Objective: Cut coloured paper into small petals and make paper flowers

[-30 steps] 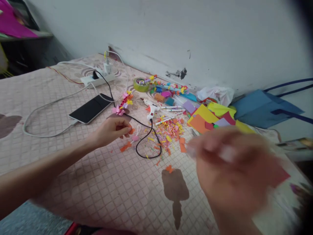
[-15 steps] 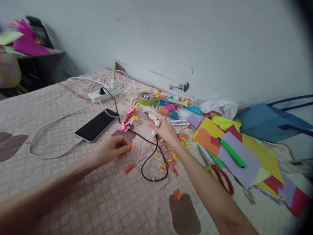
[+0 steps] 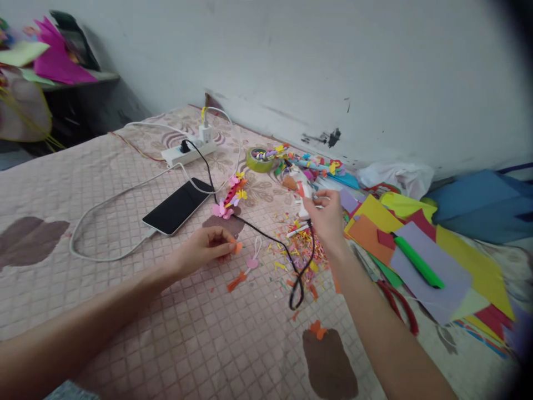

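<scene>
Between the fingertips of my left hand is a small orange paper piece. My right hand grips a white hot glue gun with an orange trigger, its nozzle tilted up and away. A black cord runs from the gun and loops over scattered paper scraps. Just right of my left hand lie a pink paper charm on a white loop and an orange paper tassel. Beyond the left hand rests a strip decorated with paper flowers.
A phone charges by a white cable from a power strip. Tape lies near the wall. To the right are coloured papers, a green marker and red-handled scissors. An orange paper butterfly lies in front.
My right hand has lifted the glue gun off the cover and moved it right, dragging the cord's loop along. My left hand keeps its pinch on the orange piece. The view has shifted slightly.
</scene>
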